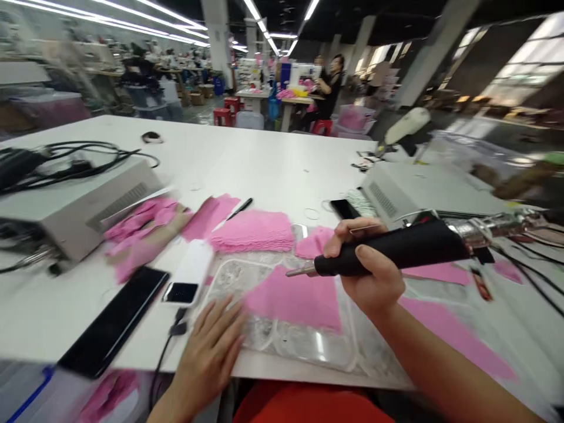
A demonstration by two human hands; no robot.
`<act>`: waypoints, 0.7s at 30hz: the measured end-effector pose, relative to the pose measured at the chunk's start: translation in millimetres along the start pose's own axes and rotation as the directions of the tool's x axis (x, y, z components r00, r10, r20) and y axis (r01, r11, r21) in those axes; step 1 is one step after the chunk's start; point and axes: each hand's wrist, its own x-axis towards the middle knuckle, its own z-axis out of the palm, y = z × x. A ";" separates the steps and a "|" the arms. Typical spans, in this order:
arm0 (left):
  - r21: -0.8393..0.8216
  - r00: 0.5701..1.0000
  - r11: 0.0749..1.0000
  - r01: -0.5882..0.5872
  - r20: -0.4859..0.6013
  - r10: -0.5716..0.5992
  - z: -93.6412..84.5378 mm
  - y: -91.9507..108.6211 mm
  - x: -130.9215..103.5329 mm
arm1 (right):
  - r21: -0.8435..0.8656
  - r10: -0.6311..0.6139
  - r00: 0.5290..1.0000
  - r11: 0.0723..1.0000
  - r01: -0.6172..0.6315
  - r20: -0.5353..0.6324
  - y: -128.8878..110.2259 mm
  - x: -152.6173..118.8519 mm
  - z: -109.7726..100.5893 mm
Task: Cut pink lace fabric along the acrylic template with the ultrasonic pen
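A black handheld tool [392, 249] with a pointed metal tip is gripped in my right hand [370, 267], its tip above a pink fabric piece [304, 296]. That piece lies on a clear plastic tray [308, 349]. My left hand [218, 338] rests flat with fingers spread at the left edge of the tray, fingertips by the fabric's left corner. Behind the tray sits a stack of pink fabric pieces [253, 231]. Another pink piece [453, 335] lies to the right, partly beyond my right forearm.
Left of the tray lie a white device with a cable [194, 264] and a black phone [117, 320]. Grey boxes stand at left [79, 205] and right [427, 185]. A pen [240, 208] and crumpled pink fabric [145, 229] lie farther back. A person [332, 88] sits in the background.
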 end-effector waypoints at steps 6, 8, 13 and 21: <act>-0.122 0.989 0.983 -0.141 -0.052 0.135 23.5 30.8 43.8 | -0.181 -0.131 0.956 0.980 0.085 -0.261 -62.1 1.4 -99.0; -0.159 0.981 0.968 -0.192 -0.049 0.186 35.3 54.8 68.6 | -0.231 -0.153 0.935 0.970 0.080 -0.320 -70.9 -10.2 -128.4; -0.252 0.944 0.921 -0.297 0.070 0.324 71.6 110.6 121.0 | -0.286 -0.167 0.917 0.956 0.061 -0.362 -71.1 -35.0 -171.7; -0.305 0.862 0.878 -0.369 0.242 0.446 105.9 144.9 142.0 | -0.295 -0.170 0.939 0.952 0.078 -0.300 -58.8 -39.4 -181.6</act>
